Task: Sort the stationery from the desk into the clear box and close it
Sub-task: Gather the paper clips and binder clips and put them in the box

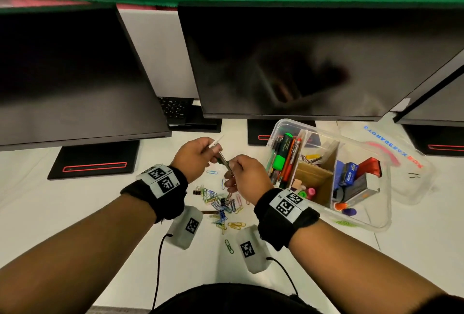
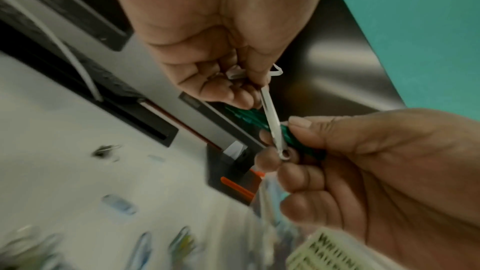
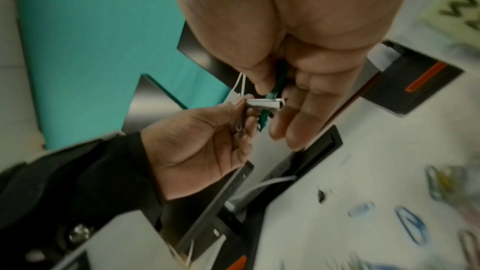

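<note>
Both hands are raised over the white desk [image 1: 301, 263]. My left hand [image 1: 213, 153] pinches a slim white clip [image 2: 270, 118] with thin wire loops; its tip pokes up past the fingers. My right hand [image 1: 229, 173] pinches a dark green piece [image 2: 293, 137] that crosses the white clip [image 3: 265, 104]. The green piece [image 3: 275, 89] sits between the right thumb and forefinger, the other fingers loosely extended. What the two pieces are is unclear. The clear box [image 1: 386, 188] stands open to the right, divided into compartments holding pens, highlighters, erasers and staple boxes. A pile of coloured paper clips [image 1: 221, 203] lies below the hands.
The clear lid [image 1: 406, 163] with blue and red lettering lies right of the box. Three dark monitors [image 1: 288, 62] on black stands line the back of the desk, with a keyboard [image 1: 175, 107] behind. A small black binder clip [image 1: 197, 192] lies beside the pile.
</note>
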